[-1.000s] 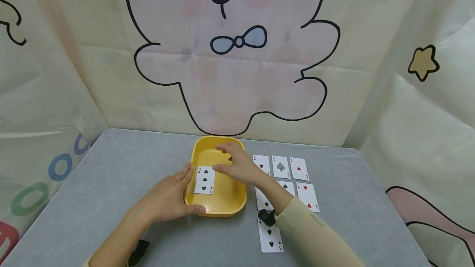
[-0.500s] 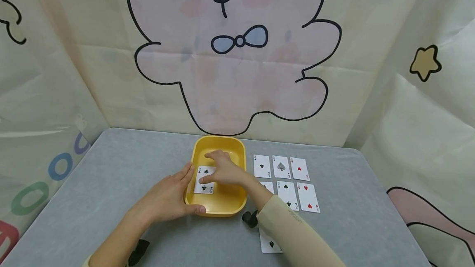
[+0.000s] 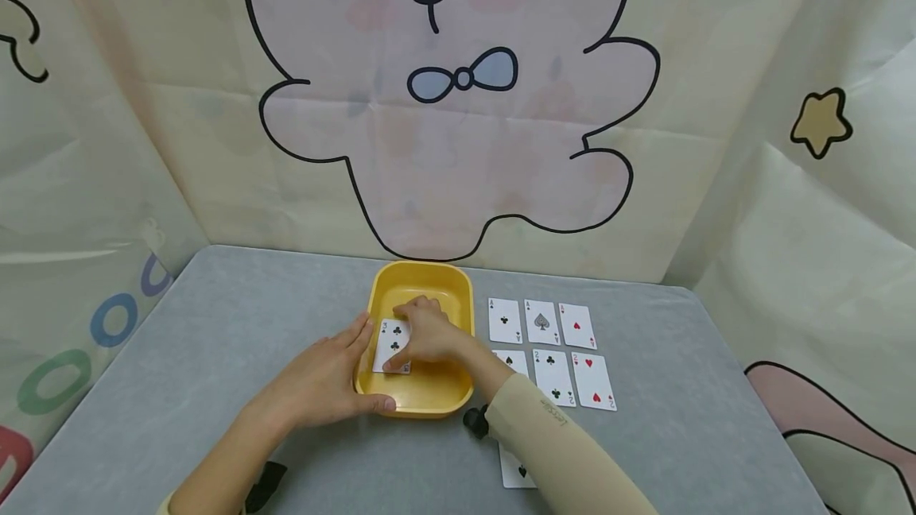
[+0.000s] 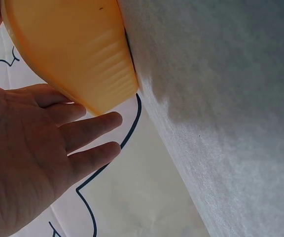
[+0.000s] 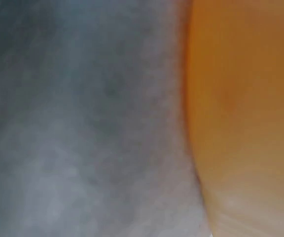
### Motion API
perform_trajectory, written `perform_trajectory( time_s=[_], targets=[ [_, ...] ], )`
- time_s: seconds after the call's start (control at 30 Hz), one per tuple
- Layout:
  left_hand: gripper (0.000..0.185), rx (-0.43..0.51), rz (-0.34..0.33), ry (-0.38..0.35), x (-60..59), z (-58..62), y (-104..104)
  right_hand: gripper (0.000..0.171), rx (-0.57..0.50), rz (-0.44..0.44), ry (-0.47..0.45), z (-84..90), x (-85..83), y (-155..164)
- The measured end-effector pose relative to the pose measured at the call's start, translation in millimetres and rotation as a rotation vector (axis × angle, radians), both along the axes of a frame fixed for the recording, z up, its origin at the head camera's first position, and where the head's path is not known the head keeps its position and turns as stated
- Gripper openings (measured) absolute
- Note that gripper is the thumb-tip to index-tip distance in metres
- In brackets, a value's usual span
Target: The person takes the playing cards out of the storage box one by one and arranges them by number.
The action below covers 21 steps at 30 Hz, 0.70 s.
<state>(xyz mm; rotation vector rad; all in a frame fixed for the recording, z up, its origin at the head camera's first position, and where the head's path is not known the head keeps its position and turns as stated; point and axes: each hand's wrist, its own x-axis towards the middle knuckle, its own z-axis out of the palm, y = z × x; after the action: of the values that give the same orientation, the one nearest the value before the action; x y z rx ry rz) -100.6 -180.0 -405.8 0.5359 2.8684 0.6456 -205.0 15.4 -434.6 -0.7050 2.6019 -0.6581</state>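
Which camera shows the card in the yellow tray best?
The head view: the card, a three of clubs, lies face up in the tray under the right hand. The left wrist view shows only the tray's outside; the right wrist view is a blur, no card.

The yellow tray (image 3: 458, 292) — a rounded, shallow plastic dish — sat on the grey tabletop, long side running away from the viewer. Inside it lay a three of clubs (image 3: 392, 338), face up and flat on the tray floor — partly covered, its left edge and upper-left index showing.
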Motion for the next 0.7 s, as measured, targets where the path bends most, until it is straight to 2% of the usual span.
perform_trajectory(
  time_s=[0.2, 0.7],
  targets=[
    [0.124, 0.004, 0.003, -0.007, -0.2, 0.2, 0.2, 0.102, 0.079, 0.055, 0.048, -4.2, 0.3, -0.6],
    [0.123, -0.002, 0.0, 0.003, 0.3, 0.8, 0.5, 0.096, 0.122, 0.089, 0.101, -4.2, 6.0, -0.1]
  ],
)
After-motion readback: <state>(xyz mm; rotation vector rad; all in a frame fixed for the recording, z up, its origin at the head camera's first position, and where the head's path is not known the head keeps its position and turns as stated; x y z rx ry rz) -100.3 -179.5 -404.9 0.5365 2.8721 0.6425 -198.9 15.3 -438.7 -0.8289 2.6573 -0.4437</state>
